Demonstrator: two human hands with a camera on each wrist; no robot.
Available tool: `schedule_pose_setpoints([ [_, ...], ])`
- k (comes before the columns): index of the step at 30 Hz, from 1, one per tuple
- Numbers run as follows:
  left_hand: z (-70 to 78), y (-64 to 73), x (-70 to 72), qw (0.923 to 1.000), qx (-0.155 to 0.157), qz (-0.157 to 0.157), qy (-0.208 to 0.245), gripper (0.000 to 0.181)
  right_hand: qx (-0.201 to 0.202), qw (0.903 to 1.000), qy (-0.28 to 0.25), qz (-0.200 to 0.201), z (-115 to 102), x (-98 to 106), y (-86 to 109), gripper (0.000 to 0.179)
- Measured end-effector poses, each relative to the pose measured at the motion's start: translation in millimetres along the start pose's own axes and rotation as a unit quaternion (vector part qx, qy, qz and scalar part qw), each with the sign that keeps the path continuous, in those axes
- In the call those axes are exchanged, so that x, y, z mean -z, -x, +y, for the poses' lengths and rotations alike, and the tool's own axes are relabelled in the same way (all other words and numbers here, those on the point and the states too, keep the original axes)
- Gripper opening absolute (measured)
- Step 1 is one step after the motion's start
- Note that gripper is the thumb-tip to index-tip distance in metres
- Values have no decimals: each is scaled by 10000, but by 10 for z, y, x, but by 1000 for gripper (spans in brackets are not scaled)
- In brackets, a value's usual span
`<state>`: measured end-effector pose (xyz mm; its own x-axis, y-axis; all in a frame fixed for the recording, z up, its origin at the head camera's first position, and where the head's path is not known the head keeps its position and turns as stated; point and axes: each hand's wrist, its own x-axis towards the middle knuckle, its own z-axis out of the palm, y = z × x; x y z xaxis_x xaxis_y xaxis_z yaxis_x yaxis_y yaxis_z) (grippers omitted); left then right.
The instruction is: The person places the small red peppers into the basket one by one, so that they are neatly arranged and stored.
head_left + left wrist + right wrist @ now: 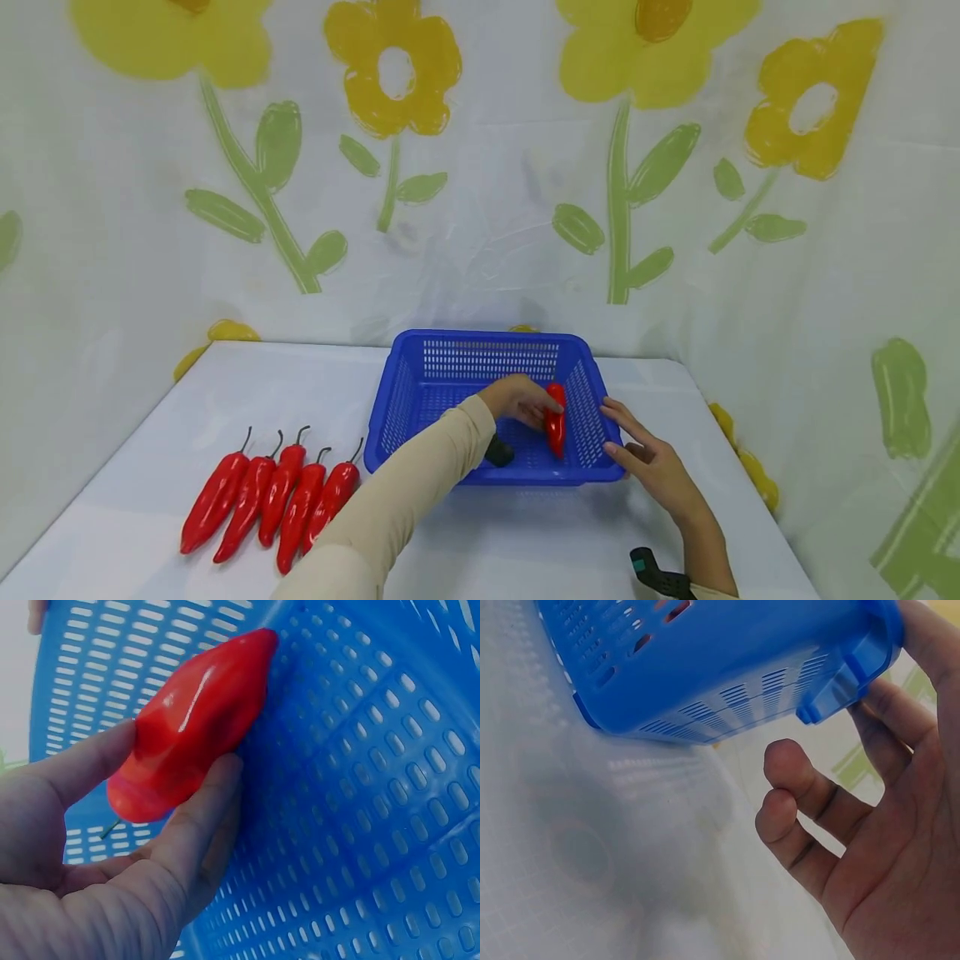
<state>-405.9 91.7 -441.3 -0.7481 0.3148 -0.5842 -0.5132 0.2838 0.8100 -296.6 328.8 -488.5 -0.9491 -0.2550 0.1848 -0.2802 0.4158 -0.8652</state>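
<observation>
My left hand (520,398) reaches inside the blue plastic basket (491,477) and pinches a red chili pepper (556,429) near the basket's right wall. In the left wrist view, thumb and fingers lie on either side of the glossy pepper (199,724), its thin green stem pointing to the lower left. At the basket's right side, my right hand (663,475) holds the rim. The right wrist view shows fingers at the basket's rim (881,645) with two other fingers bent below it.
Several red chili peppers (281,496) lie in a row on the white table (480,550), left of the basket. A white curtain with painted yellow flowers (487,250) hangs behind the table.
</observation>
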Motion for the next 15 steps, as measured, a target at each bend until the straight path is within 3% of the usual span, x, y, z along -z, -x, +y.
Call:
schedule_pose_setpoints([
  [8,-24,-1,-47,9996,-143,224,-55,54,136,9998,-116,-52,10,-29,-13,55],
  [15,1,70,-49,9950,-278,651,-710,63,207,9998,41,-65,26,25,2,55],
])
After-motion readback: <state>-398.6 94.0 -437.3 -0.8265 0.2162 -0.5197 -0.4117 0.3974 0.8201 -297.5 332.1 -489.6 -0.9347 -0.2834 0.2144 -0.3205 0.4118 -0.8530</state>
